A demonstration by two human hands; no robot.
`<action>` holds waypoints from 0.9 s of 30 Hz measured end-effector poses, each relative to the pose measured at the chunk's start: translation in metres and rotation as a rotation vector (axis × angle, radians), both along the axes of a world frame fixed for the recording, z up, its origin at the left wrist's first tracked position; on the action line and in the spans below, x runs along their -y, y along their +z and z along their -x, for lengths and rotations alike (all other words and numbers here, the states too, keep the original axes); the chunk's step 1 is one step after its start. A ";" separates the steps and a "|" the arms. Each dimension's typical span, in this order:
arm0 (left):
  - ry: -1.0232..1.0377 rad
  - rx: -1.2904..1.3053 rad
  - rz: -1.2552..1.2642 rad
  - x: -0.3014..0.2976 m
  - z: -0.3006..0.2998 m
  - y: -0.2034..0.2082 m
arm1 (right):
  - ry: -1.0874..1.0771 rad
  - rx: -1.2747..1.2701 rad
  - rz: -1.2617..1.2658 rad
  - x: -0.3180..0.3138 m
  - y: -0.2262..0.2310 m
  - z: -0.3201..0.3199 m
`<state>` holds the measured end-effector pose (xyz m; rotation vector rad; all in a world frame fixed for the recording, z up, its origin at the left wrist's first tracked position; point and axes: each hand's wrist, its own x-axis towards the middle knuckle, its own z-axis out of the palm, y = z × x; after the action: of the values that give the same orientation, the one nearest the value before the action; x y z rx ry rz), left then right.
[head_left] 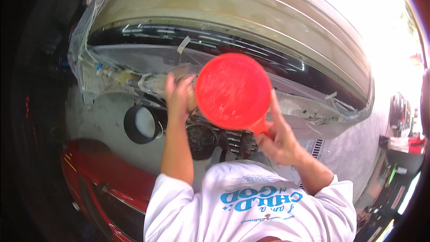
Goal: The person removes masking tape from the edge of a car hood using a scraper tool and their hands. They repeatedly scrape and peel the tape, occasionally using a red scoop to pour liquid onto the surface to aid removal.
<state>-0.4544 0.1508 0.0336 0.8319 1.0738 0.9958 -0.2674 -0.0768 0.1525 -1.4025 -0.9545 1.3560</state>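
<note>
My right hand is closed round the short handle of a round red plastic dipper. The dipper's broad red face shows wet-looking streaks. To its left is my raised left hand, blurred by motion, with thumb and fingers around a brownish thing too smeared to name. Behind both hands stretches the car's lower edge, with a worn, whitish bumper area partly hidden by them. Above it runs a dark glossy strip below a dull gold-beige panel.
Clear plastic sheeting wraps the car's edges. A black bucket holding something whitish stands on the grey floor at left, beside a dark round thing. A red car is at lower left. A floor grate lies at right.
</note>
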 end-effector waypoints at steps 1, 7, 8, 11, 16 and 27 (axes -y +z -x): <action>-0.088 0.044 0.021 -0.018 -0.029 0.001 | -0.048 0.122 -0.002 -0.008 0.021 -0.006; -0.635 0.194 0.063 -0.076 -0.181 0.052 | -0.250 0.801 -0.220 -0.066 0.066 -0.078; -0.733 0.139 0.125 -0.090 -0.207 0.051 | -0.292 0.899 -0.245 -0.069 0.067 -0.097; -0.719 0.369 0.420 -0.107 -0.292 0.034 | -0.410 0.865 -0.047 -0.053 0.082 -0.133; -0.469 0.028 0.023 -0.110 -0.354 -0.003 | -0.686 0.382 0.064 -0.001 0.092 -0.172; -0.345 -1.262 -1.006 -0.139 -0.361 -0.017 | -1.057 0.273 0.024 0.228 0.072 -0.203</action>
<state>-0.0929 0.2897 0.0162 2.5877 1.3184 0.6051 -0.0643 -0.3046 0.2246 -1.7497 -0.2283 0.3866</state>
